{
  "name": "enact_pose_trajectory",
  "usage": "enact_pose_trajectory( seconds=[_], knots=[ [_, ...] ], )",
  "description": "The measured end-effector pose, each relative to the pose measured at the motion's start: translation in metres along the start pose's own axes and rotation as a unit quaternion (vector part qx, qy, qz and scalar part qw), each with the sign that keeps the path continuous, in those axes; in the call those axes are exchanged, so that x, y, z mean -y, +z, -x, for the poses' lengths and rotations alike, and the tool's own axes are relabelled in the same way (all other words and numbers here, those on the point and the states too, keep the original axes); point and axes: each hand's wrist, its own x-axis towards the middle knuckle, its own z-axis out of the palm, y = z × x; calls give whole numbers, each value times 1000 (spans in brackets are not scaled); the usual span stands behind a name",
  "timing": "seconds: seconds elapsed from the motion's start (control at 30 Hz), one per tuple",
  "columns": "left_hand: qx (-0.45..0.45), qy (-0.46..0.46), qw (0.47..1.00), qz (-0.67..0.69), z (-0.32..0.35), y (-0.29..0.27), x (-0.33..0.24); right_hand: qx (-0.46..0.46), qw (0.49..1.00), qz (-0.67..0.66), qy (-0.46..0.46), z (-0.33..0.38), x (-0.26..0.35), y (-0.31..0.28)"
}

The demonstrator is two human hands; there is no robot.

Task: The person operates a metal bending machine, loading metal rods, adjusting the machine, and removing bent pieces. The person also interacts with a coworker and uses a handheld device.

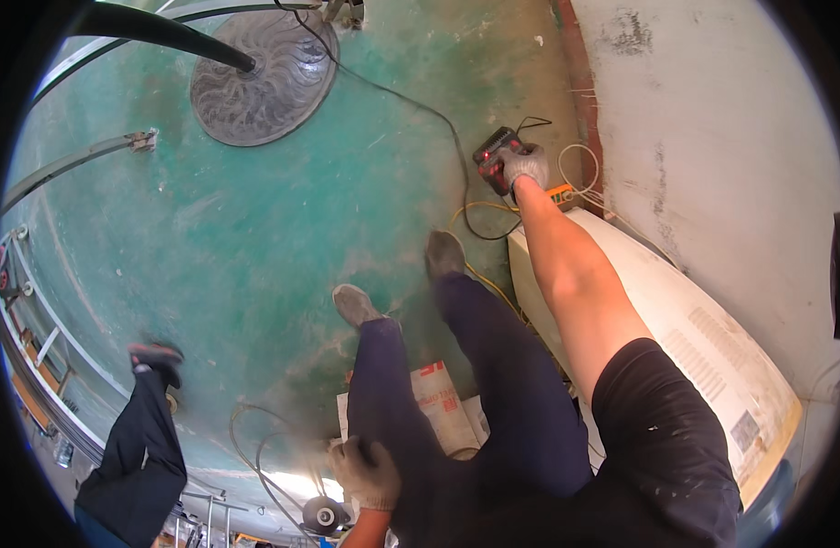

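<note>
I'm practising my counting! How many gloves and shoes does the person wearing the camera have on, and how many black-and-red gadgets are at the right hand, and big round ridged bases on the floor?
Gloves: 2
Shoes: 2
Black-and-red gadget: 1
Big round ridged base: 1
Total: 6

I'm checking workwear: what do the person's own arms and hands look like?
Left hand and right hand both wear greyish gloves. The right sleeve is short and black with pale specks, the right forearm below it bare. Any left sleeve is unclear.
</note>
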Motion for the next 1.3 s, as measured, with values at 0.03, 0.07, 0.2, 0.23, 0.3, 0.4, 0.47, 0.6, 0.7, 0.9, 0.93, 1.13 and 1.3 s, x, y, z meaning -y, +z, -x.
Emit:
enact_pose_trajectory(
  seconds=[0.03,0.07,0.2,0.23,0.3,0.4,0.47,0.6,0.7,0.9,0.93,1.13,1.3],
  knots=[
    [0,3,1000,13,-9,1,-4,4,1000,5,-5,-17,-5,16],
    [2,7,1000,26,-17,1,-9,7,1000,11,-8,-31,-10,27],
    [16,12,1000,8,-32,16,-12,8,1000,-4,-4,-65,-22,55],
    [11,16,1000,7,-32,17,-12,27,1000,-7,2,-66,-22,57],
    [-2,30,1000,8,-37,17,-17,52,999,-2,-3,-71,-12,52],
    [-32,41,999,9,-32,18,-31,71,996,18,-44,-58,10,22],
    [-28,61,998,-12,-24,3,-52,69,994,18,-85,-32,6,-13],
    [33,44,997,-59,11,-73,-73,98,984,86,-123,85,-45,-117],
    [100,26,990,-99,56,-129,-85,158,968,112,-157,188,-88,-214],
    [100,22,992,-72,179,-223,-88,307,919,178,-171,377,-61,-422],
    [108,14,993,-54,200,-245,-88,317,914,175,-182,397,-67,-445],
    [130,38,957,255,319,-355,-66,316,877,231,-280,509,-48,-551],
    [28,27,948,315,386,-406,7,338,815,275,-382,627,34,-561]
  ],
)
